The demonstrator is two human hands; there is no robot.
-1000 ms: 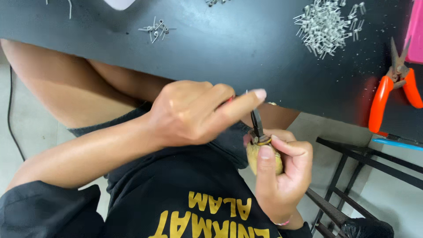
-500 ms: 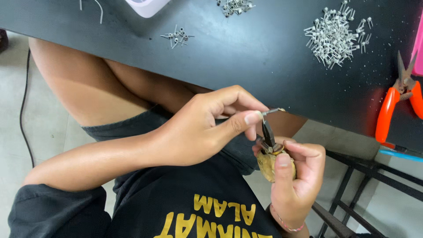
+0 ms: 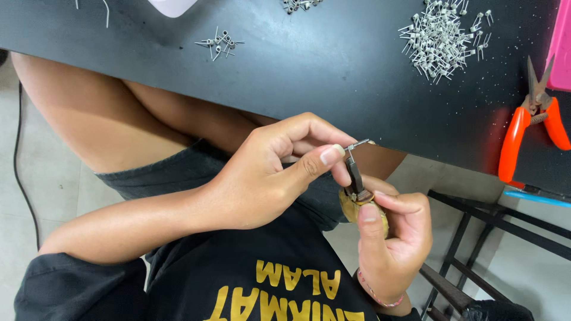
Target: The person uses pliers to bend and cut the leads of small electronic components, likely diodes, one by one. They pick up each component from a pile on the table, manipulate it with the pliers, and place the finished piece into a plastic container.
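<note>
Your left hand [image 3: 279, 172] pinches a small wire coil [image 3: 358, 143] between thumb and forefinger, just above the tip of a slim tool. Your right hand [image 3: 389, 238] is closed around that yellow-handled tool [image 3: 355, 189], thumb pressed along its handle, holding it upright over your lap, just below the edge of the black table [image 3: 309, 71]. On the table, a heap of coils [image 3: 443, 38] lies well apart, beside orange-handled cutters [image 3: 532, 125]; a smaller cluster of coils [image 3: 219, 43] sits to the left.

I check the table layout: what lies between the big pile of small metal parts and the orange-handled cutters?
Head view: only bare black table between the pile and the cutters.
</note>
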